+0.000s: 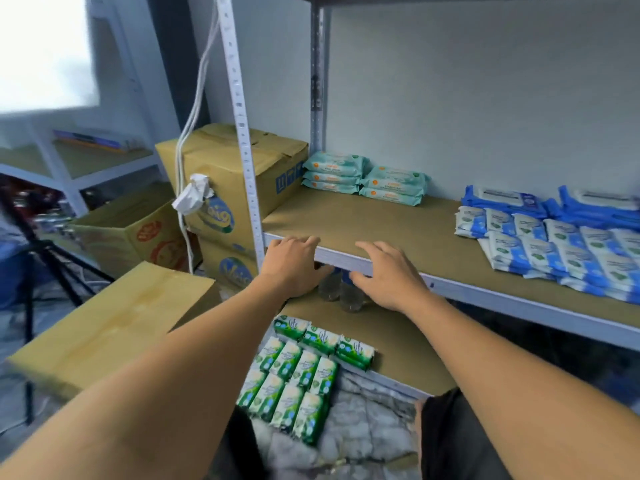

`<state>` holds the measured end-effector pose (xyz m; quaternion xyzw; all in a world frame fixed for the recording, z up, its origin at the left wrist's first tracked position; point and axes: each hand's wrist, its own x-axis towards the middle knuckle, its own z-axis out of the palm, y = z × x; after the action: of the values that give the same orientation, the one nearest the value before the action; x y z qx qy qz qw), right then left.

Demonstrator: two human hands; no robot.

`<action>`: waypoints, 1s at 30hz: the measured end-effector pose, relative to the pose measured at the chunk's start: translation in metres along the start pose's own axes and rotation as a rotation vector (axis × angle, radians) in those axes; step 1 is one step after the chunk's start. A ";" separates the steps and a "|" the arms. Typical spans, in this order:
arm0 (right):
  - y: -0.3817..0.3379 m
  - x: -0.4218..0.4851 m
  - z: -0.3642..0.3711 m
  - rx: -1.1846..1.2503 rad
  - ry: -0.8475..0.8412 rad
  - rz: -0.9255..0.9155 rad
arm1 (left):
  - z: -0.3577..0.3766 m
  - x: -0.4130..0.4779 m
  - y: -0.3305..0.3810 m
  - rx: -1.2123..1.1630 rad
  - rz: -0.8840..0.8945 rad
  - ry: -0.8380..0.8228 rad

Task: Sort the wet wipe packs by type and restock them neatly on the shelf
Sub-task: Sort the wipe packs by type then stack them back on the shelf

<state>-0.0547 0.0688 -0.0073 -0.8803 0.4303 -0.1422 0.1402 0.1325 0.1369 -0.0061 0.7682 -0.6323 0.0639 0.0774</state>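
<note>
My left hand [294, 263] and my right hand [388, 271] hover at the front edge of the brown shelf board [363, 223], fingers relaxed, holding nothing. At the shelf's back left lie two short stacks of pale teal wipe packs [363, 178]. On its right side sit several white-and-blue packs [554, 247] in rows, with larger blue packs [509, 200] behind them. Below my arms, several green packs [298, 372] lie in rows across the lower shelf's edge and the floor.
Stacked cardboard boxes [221, 174] stand left of the shelf's white upright post [242, 126], with a white cable hanging. A flat box top [114, 323] is at lower left. Two clear bottles [341, 289] stand on the lower shelf. A tripod [38, 258] stands far left.
</note>
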 end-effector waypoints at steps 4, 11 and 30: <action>0.000 -0.027 0.040 0.005 -0.118 0.032 | 0.028 -0.038 -0.009 -0.034 -0.050 -0.092; 0.031 -0.043 0.116 0.010 -0.318 0.119 | 0.111 -0.068 -0.030 -0.097 -0.125 -0.295; 0.161 0.019 0.262 0.074 -0.451 0.407 | 0.307 -0.013 -0.007 -0.568 -0.477 -0.443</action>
<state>-0.0620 -0.0086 -0.3056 -0.7796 0.5505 0.0723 0.2897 0.1374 0.0895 -0.3097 0.8362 -0.4310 -0.2987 0.1606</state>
